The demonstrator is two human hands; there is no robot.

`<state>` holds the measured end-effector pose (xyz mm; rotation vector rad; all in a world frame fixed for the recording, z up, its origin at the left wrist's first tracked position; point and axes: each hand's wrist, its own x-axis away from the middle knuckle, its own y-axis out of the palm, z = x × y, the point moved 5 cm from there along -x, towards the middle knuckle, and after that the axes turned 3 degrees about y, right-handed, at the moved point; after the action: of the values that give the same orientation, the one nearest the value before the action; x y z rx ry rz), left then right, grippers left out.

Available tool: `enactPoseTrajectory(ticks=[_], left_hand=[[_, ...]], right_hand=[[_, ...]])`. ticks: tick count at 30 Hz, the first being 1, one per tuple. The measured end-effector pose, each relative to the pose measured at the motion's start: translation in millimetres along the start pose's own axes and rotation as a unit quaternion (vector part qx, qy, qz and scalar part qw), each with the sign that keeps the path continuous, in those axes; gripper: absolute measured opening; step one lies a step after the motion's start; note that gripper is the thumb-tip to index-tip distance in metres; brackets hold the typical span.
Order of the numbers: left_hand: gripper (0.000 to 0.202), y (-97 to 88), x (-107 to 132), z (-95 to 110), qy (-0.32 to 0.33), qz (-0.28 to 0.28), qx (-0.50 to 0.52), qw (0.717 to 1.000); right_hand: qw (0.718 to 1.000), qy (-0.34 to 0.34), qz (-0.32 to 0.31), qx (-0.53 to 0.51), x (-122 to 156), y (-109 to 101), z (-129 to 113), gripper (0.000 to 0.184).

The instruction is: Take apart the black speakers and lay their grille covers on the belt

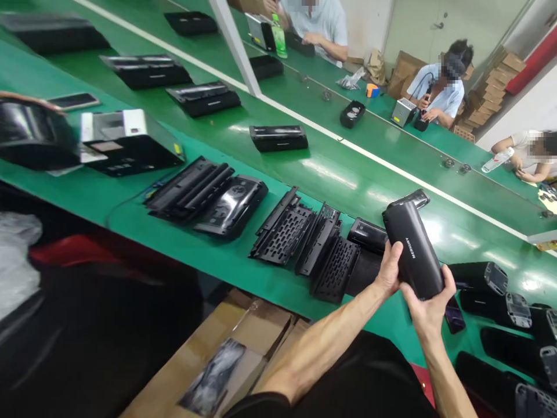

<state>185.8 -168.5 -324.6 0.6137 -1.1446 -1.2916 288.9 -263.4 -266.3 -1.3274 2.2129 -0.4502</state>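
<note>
A black case (pixel 415 249) with white lettering was held above the near edge of the green table (pixel 195 255), at the right of the scene. It was gripped by both hands: the fingers of the left hand (pixel 387 273) were closed around its left side, and its near end was clasped by the right hand (pixel 429 310). The case was tilted, and its lettered side appeared to be completed; whether its hidden side was finished could not be told.

To the left, perforated panels (pixel 282 232) and a glossy shell (pixel 232 203) were laid loose, so some fitting was probably left to be done. To the right, several dark cases (pixel 478 276) were grouped with their ends visible; by their look, they were further assembled. On the far green surface, lettered units (pixel 278 138) were placed well apart from the hands.
</note>
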Motion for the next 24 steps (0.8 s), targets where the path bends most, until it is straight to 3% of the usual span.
enactPoseTrajectory(ticks=[3,6,9,11,13,16,19,22,24], left_hand=[[0.078,9.0,-5.4,9.7,-0.005,-0.044,-0.038,0.998],[0.093,17.3,-20.9,54.5,0.02,-0.137,-0.15,0.979],[0.114,31.5,-35.7,107.8,0.084,-0.258,-0.337,0.902],[0.11,39.8,-38.6,124.2,0.071,-0.328,-0.413,0.846],[0.101,42.6,-37.6,129.2,0.068,-0.342,-0.437,0.829],[0.096,33.8,-32.1,122.9,0.09,-0.276,-0.421,0.859],[0.095,11.4,-20.1,98.4,0.057,-0.19,-0.339,0.92],[0.082,-13.5,2.0,53.6,-0.046,-0.113,-0.169,0.978],[0.07,-25.6,20.8,19.4,-0.148,-0.1,-0.097,0.979]], right_hand=[[0.998,0.009,0.064,-0.025,-9.7,-7.7,1.1,0.095],[0.998,0.034,0.02,-0.053,-18.6,-31.9,-0.8,0.091],[0.996,0.054,-0.028,-0.073,-16.6,-52.0,-0.9,0.088],[0.994,0.062,-0.047,-0.079,-15.3,-56.8,1.9,0.085],[0.992,0.066,-0.06,-0.085,-18.9,-58.5,5.7,0.085],[0.988,0.073,-0.098,-0.091,-32.3,-62.0,9.4,0.084],[0.981,0.092,-0.135,-0.107,-41.4,-65.1,10.0,0.095],[0.975,0.09,-0.129,-0.158,-34.6,-54.1,9.0,0.124],[0.975,0.091,-0.131,-0.153,-24.0,-37.7,10.4,0.132]])
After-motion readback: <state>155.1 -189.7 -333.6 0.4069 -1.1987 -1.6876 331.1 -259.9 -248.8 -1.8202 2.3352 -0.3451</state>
